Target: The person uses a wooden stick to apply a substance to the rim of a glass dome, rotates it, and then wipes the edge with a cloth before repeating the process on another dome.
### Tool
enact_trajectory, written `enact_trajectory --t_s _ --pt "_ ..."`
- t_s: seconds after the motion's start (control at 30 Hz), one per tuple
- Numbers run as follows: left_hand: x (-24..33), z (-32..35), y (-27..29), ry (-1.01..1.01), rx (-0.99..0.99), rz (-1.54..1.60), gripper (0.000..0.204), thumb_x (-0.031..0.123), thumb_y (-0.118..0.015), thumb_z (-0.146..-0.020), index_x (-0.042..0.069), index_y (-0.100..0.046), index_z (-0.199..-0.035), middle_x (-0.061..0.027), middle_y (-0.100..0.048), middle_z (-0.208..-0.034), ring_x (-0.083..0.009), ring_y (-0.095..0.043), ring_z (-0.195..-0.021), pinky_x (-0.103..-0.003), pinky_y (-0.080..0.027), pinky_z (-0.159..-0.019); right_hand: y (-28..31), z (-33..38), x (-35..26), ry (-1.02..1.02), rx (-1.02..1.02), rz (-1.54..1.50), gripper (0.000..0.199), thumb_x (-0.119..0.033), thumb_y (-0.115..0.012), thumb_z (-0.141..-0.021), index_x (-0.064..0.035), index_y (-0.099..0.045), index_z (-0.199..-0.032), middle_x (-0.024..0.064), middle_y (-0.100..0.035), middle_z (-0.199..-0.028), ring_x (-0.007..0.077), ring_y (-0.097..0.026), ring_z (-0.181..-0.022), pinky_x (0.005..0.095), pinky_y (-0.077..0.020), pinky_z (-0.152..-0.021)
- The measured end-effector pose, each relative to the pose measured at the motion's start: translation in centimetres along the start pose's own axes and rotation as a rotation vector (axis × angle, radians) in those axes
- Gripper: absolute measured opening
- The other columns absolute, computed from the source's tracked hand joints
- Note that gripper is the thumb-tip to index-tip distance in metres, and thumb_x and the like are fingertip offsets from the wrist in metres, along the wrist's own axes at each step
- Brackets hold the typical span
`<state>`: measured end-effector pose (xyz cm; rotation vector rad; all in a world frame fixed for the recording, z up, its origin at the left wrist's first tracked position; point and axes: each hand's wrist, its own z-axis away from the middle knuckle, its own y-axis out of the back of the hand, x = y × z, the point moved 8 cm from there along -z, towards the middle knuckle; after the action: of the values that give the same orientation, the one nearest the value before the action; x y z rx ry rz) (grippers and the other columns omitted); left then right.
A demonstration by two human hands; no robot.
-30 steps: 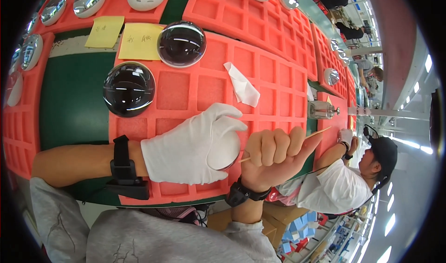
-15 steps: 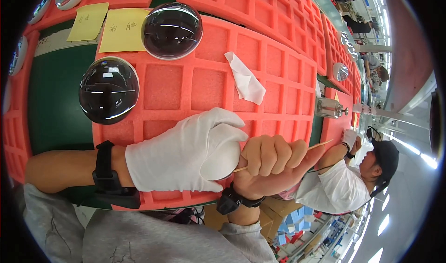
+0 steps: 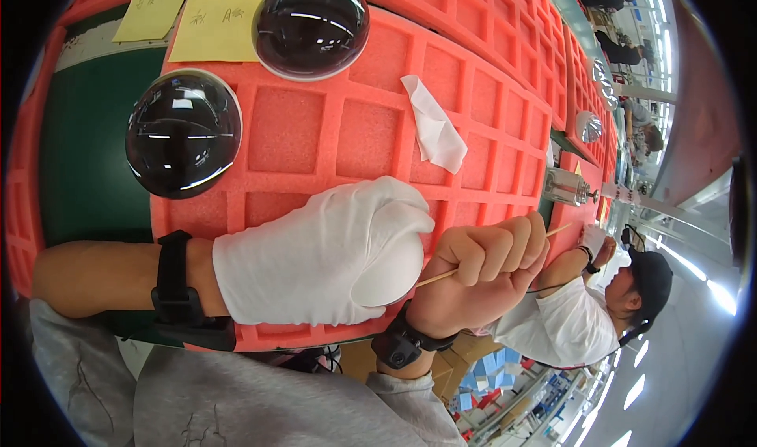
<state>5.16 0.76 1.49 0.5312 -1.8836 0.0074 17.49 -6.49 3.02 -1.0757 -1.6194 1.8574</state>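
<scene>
Your white-gloved left hand [image 3: 331,261] cups a clear dome lens [image 3: 390,269] over the orange foam tray [image 3: 315,131]'s near edge, while your bare right hand [image 3: 481,277] grips a thin wooden stick [image 3: 438,276], poking its rim. Looks like mid-cleaning; next needs gentle, steady tip work.

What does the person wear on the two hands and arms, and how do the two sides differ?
The left hand wears a white cloth glove, with a black strap around the wrist and a bare forearm. The right hand is ungloved and has a black wristband. Grey sleeves with faint dark markings show at the lower edge.
</scene>
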Motion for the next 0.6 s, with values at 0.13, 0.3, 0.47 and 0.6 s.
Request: enact_trajectory --t_s 0.13,0.3,0.47,0.6 --pt "-1.1 0.2 -0.3 0.095 0.013 0.086 0.066 0.012 -0.081 -0.067 0.001 -0.052 -0.125 -0.0173 -0.051 -0.128 -0.0363 -0.055 -0.110 -0.042 -0.051 -0.090 0.1 0.0 1.1 -0.226 -0.159 -0.146 0.039 -0.030 -0.037 -0.109 -0.0149 -0.033 -0.073 -0.0056 -0.022 -0.056 0.0042 -0.015 -0.042 0.0235 -0.0108 -0.037" --pt "-1.3 0.4 -0.4 0.075 0.026 0.085 0.065 0.010 -0.081 -0.067 0.001 -0.052 -0.124 -0.0179 -0.052 -0.127 -0.0367 -0.055 -0.110 -0.042 -0.051 -0.090 0.0 -0.2 1.2 -0.232 -0.193 -0.137 0.049 -0.046 -0.028 -0.109 -0.0147 -0.027 -0.071 -0.0036 -0.021 -0.053 0.0061 -0.013 -0.040 0.0243 -0.0109 -0.036" --pt "-0.6 0.2 -0.2 0.049 0.001 -0.022 0.065 0.008 -0.081 -0.066 0.002 -0.052 -0.125 -0.0182 -0.053 -0.126 -0.0370 -0.056 -0.110 -0.042 -0.051 -0.090 -0.2 -0.2 1.0 -0.187 -0.192 -0.109 0.051 -0.047 -0.027 -0.109 -0.0150 -0.026 -0.070 -0.0036 -0.020 -0.052 0.0062 -0.013 -0.039 0.0241 -0.0106 -0.035" --pt "-0.6 0.0 -0.4 0.079 -0.009 -0.059 0.066 0.008 -0.081 -0.066 0.003 -0.052 -0.125 -0.0180 -0.053 -0.126 -0.0368 -0.056 -0.110 -0.042 -0.051 -0.090 -1.2 0.1 0.8 -0.133 -0.252 0.005 0.052 -0.049 -0.025 -0.109 -0.0149 -0.026 -0.069 -0.0035 -0.021 -0.051 0.0061 -0.014 -0.038 0.0233 -0.0121 -0.034"
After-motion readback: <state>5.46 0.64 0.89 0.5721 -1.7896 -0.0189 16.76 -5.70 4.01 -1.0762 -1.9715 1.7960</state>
